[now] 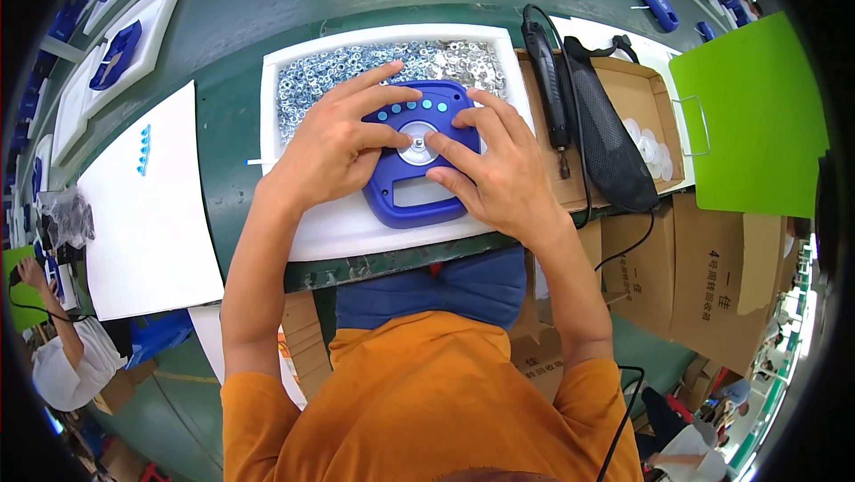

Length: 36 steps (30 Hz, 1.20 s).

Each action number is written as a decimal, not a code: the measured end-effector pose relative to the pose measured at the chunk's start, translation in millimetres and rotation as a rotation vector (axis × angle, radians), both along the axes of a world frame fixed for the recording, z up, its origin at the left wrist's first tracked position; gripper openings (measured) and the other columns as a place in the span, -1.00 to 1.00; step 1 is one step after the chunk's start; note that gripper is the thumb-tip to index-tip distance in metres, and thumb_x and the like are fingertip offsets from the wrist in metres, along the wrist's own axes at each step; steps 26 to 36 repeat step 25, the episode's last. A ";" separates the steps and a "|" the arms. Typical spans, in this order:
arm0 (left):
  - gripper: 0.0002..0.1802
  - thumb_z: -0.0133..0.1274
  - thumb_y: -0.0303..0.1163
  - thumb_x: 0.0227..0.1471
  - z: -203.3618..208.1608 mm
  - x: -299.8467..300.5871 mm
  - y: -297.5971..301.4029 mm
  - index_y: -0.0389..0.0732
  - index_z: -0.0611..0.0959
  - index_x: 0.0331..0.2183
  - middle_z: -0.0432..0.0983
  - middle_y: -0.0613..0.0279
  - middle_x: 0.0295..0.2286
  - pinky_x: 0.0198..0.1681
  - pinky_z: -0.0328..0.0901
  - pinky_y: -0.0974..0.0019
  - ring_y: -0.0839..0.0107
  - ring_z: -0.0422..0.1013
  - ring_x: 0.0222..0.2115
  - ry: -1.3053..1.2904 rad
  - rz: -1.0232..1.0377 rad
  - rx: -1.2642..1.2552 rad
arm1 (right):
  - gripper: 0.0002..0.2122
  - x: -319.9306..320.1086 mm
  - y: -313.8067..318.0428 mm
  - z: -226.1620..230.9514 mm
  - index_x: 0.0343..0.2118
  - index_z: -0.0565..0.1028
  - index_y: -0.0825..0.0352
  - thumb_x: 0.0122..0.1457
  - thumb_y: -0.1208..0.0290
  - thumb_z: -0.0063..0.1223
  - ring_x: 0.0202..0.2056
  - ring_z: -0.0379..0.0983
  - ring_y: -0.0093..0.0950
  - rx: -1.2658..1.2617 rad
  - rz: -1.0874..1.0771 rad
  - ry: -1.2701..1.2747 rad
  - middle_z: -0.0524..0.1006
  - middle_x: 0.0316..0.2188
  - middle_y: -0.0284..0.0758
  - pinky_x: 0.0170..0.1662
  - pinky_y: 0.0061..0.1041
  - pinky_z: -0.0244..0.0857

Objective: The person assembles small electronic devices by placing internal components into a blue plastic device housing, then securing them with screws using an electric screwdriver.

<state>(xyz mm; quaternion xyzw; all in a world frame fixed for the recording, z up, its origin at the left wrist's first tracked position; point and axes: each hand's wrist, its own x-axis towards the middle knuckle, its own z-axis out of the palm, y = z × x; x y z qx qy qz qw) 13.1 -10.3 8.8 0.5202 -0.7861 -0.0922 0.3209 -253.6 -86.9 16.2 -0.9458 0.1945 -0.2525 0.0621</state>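
A blue plastic housing (pixel 417 212) with a rectangular opening and a row of light-blue dots lies on a white foam tray (pixel 334 237). At its centre is a clear round disc (pixel 415 156) with a small metal piece in the middle. My left hand (pixel 338 135) lies over the housing's left side, fingers spread, thumb tip on the disc. From the right, my right hand (pixel 503 166) touches the disc with one fingertip. Its other fingers are apart, bent over the housing's right side.
Metal nuts (pixel 334 70) and flat washers (pixel 468 64) fill the tray behind the housing. To the right are a black corded electric screwdriver (pixel 547 81), a black mesh sleeve (pixel 614 126) and a cardboard box (pixel 637 81) with clear discs. A white board (pixel 151 224) lies left.
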 end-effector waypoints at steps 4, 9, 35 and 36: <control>-0.61 0.27 -0.71 -0.09 1.4 0.7 1.8 -0.10 0.98 -0.27 0.76 0.18 0.15 0.46 0.37 -0.10 -0.03 0.40 0.44 0.003 -0.005 0.011 | -0.61 -2.5 6.0 -2.6 0.01 0.79 0.20 0.21 0.09 0.49 0.20 0.48 -0.10 0.004 0.024 -0.021 0.56 -0.05 -0.24 0.26 -0.07 0.44; -0.65 0.26 -0.69 -0.10 -0.2 1.6 -0.5 -0.14 0.97 -0.29 0.76 0.17 0.15 0.46 0.36 -0.11 -0.05 0.41 0.44 0.036 -0.024 0.035 | -0.54 -0.9 30.1 0.4 0.01 0.80 0.25 0.11 0.08 0.53 -0.10 0.44 -0.22 0.040 -0.009 -0.022 0.45 -0.27 -0.31 0.00 -0.19 0.44; -0.66 0.29 -0.63 -0.11 1.8 0.5 -0.4 -0.12 0.95 -0.27 0.74 0.20 0.14 0.39 0.39 -0.10 0.01 0.42 0.42 -0.047 0.019 -0.010 | -0.55 -0.6 21.1 -5.1 0.03 0.81 0.21 0.11 0.12 0.54 -0.07 0.46 -0.24 0.062 -0.022 -0.040 0.46 -0.27 -0.35 0.04 -0.18 0.43; -0.66 0.29 -0.63 -0.11 1.8 0.5 -0.4 -0.12 0.95 -0.27 0.74 0.20 0.14 0.39 0.39 -0.10 0.01 0.42 0.42 -0.047 0.019 -0.010 | -0.55 -0.6 21.1 -5.1 0.03 0.81 0.21 0.11 0.12 0.54 -0.07 0.46 -0.24 0.062 -0.022 -0.040 0.46 -0.27 -0.35 0.04 -0.18 0.43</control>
